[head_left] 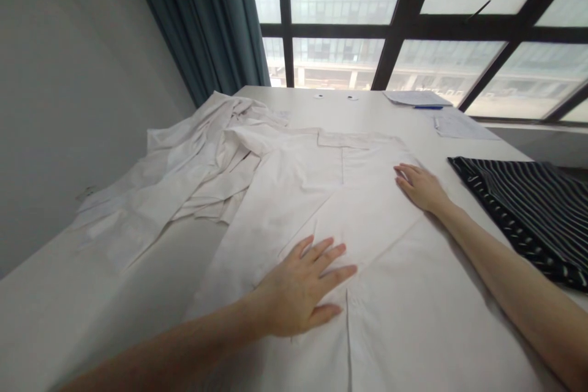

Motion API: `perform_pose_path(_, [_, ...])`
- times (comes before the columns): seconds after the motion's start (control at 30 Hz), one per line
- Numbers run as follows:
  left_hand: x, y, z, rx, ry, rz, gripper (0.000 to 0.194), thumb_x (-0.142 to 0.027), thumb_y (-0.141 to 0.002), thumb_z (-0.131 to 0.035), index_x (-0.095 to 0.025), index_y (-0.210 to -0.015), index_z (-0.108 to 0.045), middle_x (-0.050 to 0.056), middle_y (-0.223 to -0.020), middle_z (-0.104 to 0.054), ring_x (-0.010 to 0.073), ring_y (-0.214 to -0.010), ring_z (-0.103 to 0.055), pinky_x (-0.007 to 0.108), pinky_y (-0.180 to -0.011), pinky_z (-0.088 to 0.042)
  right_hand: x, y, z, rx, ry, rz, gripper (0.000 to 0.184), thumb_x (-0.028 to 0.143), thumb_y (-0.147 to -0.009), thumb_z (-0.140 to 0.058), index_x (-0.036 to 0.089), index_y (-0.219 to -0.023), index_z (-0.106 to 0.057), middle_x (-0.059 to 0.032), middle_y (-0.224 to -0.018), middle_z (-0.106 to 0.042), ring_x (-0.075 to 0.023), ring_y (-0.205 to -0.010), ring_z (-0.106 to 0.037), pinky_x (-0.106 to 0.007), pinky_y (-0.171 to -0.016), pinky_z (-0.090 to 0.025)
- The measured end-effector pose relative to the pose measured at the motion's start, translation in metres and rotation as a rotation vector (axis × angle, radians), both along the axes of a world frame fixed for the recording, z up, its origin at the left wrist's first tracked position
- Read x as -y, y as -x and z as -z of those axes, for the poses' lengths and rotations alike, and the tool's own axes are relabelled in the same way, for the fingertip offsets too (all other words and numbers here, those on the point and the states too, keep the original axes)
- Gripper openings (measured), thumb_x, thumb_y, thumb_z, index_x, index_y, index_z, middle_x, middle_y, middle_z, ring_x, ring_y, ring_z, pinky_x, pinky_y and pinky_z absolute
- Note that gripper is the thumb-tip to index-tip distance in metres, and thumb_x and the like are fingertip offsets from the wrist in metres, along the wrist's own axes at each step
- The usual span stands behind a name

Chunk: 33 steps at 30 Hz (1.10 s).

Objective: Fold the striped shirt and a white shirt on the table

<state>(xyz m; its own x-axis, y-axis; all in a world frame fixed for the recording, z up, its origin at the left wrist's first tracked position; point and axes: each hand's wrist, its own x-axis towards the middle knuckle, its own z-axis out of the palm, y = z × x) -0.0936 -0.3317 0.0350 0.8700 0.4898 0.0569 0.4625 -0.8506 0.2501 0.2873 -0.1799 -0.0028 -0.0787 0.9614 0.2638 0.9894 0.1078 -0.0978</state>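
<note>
A white garment (367,190) lies spread flat on the white table, with slanted seam lines and a dark slit or gap running down its near middle. My left hand (303,288) rests on the garment's middle, palm down, with fingers spread. Farther off, along its right edge, my right hand (420,187) lies on the cloth with fingers loosely bent and slightly apart. Neither hand grips any fabric that I can see. To the left, a crumpled heap of white cloth (193,153) touches or overlaps the garment's far left part.
A black-and-white striped cloth (533,202) lies at the right. Papers (416,98) and a blue pen (428,107) sit at the far right of the table (294,101). Behind are a dark-framed window (340,30) and a blue curtain (215,18); a wall stands at left.
</note>
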Motion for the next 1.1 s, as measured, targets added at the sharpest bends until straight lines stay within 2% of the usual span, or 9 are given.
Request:
perform_pose_path(0.4, [-0.0003, 0.0, -0.0003, 0.001, -0.002, -0.013, 0.051, -0.033, -0.094, -0.05, -0.027, -0.144, -0.04, 0.01, -0.153, -0.039, 0.03, -0.141, -0.033, 0.052, -0.114, -0.026, 0.0, -0.0052, 0.0027, -0.079, -0.087, -0.021, 0.042, 0.032, -0.09, -0.04, 0.02, -0.122, -0.063, -0.0104, -0.127, -0.064, -0.0279, -0.119, -0.057, -0.042, -0.103, -0.044])
perform_pose_path(0.77, [-0.0004, 0.0024, 0.0041, 0.063, 0.0, -0.015, 0.048, -0.04, -0.098, -0.044, -0.028, -0.144, -0.04, 0.008, -0.151, -0.04, 0.0282, -0.141, -0.033, 0.051, -0.115, -0.025, -0.0023, -0.0075, 0.0075, -0.117, -0.163, -0.05, 0.036, 0.031, -0.089, -0.044, 0.018, -0.113, -0.067, -0.0132, -0.119, -0.067, -0.0312, -0.111, -0.061, -0.047, -0.097, -0.048])
perform_pose_path(1.1, [-0.0004, 0.0025, 0.0044, 0.046, 0.002, -0.021, 0.051, -0.042, -0.099, -0.041, -0.025, -0.147, -0.035, 0.007, -0.153, -0.038, 0.0259, -0.143, -0.029, 0.048, -0.117, -0.022, -0.0027, -0.009, 0.0083, -0.132, -0.18, -0.066, 0.035, 0.031, -0.088, -0.045, 0.018, -0.112, -0.067, -0.0128, -0.117, -0.068, -0.031, -0.108, -0.062, -0.047, -0.096, -0.048])
